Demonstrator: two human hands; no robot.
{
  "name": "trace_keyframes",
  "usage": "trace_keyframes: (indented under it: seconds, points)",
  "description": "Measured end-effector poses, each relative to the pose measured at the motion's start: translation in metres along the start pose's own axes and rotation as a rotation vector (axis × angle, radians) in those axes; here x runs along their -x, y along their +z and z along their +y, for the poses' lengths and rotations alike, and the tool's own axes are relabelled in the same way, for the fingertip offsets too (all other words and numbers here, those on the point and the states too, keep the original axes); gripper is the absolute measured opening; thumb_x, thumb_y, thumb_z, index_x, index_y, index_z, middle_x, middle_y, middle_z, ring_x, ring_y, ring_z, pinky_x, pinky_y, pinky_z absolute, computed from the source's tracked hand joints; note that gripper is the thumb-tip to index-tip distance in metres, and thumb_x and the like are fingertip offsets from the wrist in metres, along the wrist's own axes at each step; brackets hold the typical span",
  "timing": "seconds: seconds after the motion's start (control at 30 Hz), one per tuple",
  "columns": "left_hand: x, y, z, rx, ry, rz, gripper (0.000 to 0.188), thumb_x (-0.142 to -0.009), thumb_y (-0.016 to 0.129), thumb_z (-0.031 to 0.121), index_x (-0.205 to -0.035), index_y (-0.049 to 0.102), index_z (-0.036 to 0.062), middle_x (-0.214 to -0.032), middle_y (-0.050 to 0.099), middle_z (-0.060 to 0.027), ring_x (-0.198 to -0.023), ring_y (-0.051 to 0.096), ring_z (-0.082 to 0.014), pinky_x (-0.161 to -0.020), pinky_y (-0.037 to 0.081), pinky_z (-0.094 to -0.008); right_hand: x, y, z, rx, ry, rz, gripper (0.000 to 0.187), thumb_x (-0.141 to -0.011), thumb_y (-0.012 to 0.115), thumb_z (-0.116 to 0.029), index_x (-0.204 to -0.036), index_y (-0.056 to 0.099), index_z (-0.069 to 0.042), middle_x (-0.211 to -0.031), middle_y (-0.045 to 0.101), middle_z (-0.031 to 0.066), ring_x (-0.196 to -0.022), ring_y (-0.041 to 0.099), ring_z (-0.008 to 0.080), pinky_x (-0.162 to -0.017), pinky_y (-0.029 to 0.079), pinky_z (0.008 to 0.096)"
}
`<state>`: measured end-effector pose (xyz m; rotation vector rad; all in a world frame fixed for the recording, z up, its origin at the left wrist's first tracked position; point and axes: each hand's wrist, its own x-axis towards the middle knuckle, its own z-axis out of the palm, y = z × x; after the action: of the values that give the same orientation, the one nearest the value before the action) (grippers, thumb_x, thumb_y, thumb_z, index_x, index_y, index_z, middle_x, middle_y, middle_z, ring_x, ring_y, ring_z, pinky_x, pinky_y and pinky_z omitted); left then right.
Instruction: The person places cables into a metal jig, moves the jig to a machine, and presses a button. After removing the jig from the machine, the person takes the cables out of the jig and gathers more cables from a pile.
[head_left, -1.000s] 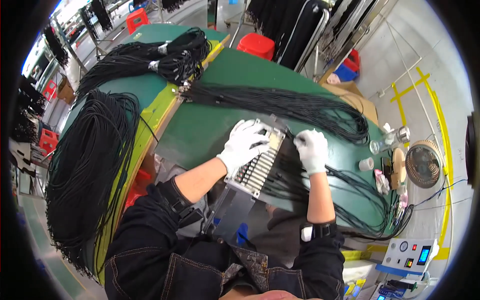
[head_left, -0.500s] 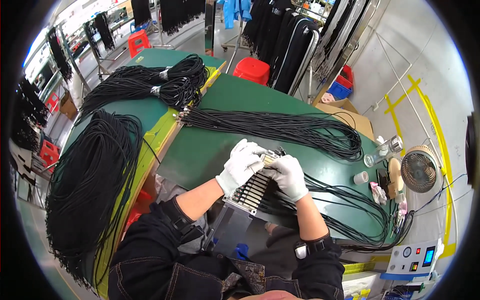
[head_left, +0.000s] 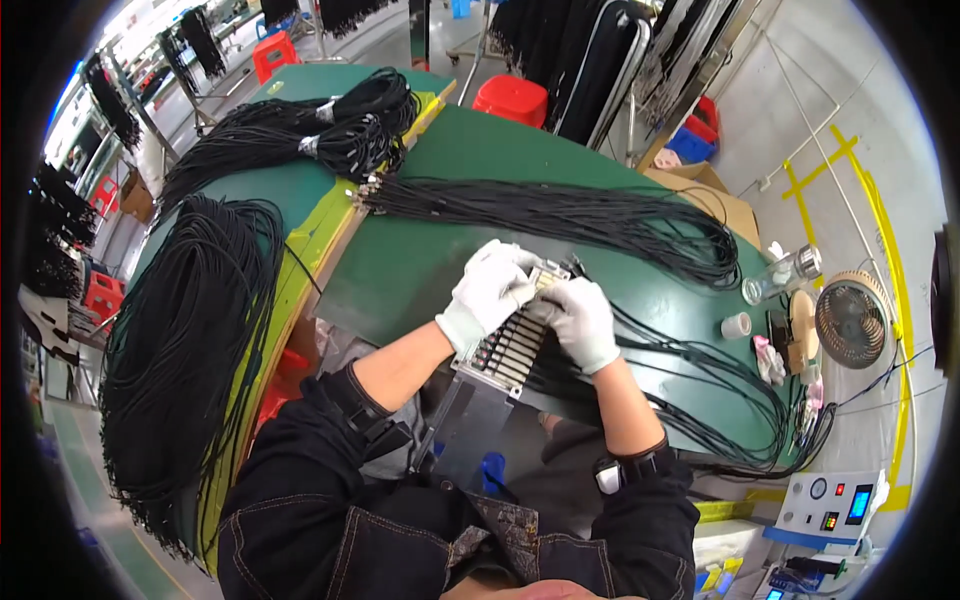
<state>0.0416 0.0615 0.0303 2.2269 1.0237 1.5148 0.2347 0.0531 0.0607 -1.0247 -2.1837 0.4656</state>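
Both my hands wear white gloves and are closed at the far end of a metal fixture (head_left: pixel 507 352) with a row of parallel slots. My left hand (head_left: pixel 488 292) pinches at the fixture's upper left, fingertips pressed near a pale slot. My right hand (head_left: pixel 578 322) is curled at its right side, fingers close to the left ones. What the fingertips hold is hidden by the gloves. Black cables (head_left: pixel 690 352) run from the fixture's right side, past my right hand, and loop across the green table (head_left: pixel 400 245).
A long bundle of black cables (head_left: pixel 560 212) lies beyond my hands. More cable bundles (head_left: pixel 190 330) cover the left table, along a yellow-taped edge (head_left: pixel 300 270). At right stand a glass bottle (head_left: pixel 782 277), a white cup (head_left: pixel 736 326), a fan (head_left: pixel 852 320) and a control box (head_left: pixel 825 507).
The view has shifted a little, so the table and things on it sit higher in the picture. Both hands stay at the fixture's far end, with small finger movements.
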Motion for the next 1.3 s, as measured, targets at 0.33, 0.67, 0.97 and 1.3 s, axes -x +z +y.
trace_keyframes:
  seconds: [0.33,0.67,0.97,1.3]
  points:
    - [0.008,-0.003,-0.018,-0.032,-0.165,0.076,0.009,-0.081,0.071,0.007,-0.082,0.062,0.0035,-0.104,0.069,-0.0122,-0.100,0.062,-0.0319,-0.088,0.049,-0.0417,0.009,-0.016,0.032,0.288,0.190,-0.039,0.017,-0.079,0.075,-0.026,-0.087,0.073,-0.012,-0.081,0.069,0.0147,-0.075,0.065,0.0357,-0.067,0.052,0.0445]
    - [0.014,-0.002,-0.030,-0.257,-0.219,0.036,0.012,-0.085,0.070,0.018,-0.088,0.065,0.0078,-0.103,0.070,-0.0102,-0.102,0.063,-0.0290,-0.100,0.042,-0.0451,0.008,-0.015,0.022,0.185,0.199,-0.029,0.010,-0.080,0.073,-0.017,-0.085,0.072,-0.008,-0.079,0.069,0.0150,-0.073,0.065,0.0334,-0.067,0.051,0.0403]
    - [0.024,0.004,-0.036,-0.289,-0.373,-0.110,0.016,-0.093,0.062,0.027,-0.098,0.068,0.0136,-0.109,0.069,-0.0024,-0.108,0.062,-0.0230,-0.113,0.029,-0.0508,0.010,-0.005,0.034,0.244,0.234,0.004,0.012,-0.080,0.071,-0.023,-0.076,0.071,-0.012,-0.070,0.066,0.0147,-0.067,0.065,0.0347,-0.064,0.051,0.0438]
    - [0.022,0.009,-0.022,-0.280,-0.329,-0.255,0.026,-0.093,0.061,0.037,-0.110,0.071,0.0207,-0.125,0.063,-0.0090,-0.124,0.053,-0.0291,-0.116,0.023,-0.0528,0.008,0.005,0.030,0.369,0.226,-0.013,0.014,-0.079,0.072,-0.027,-0.078,0.071,-0.013,-0.069,0.065,0.0140,-0.069,0.064,0.0348,-0.066,0.051,0.0453]
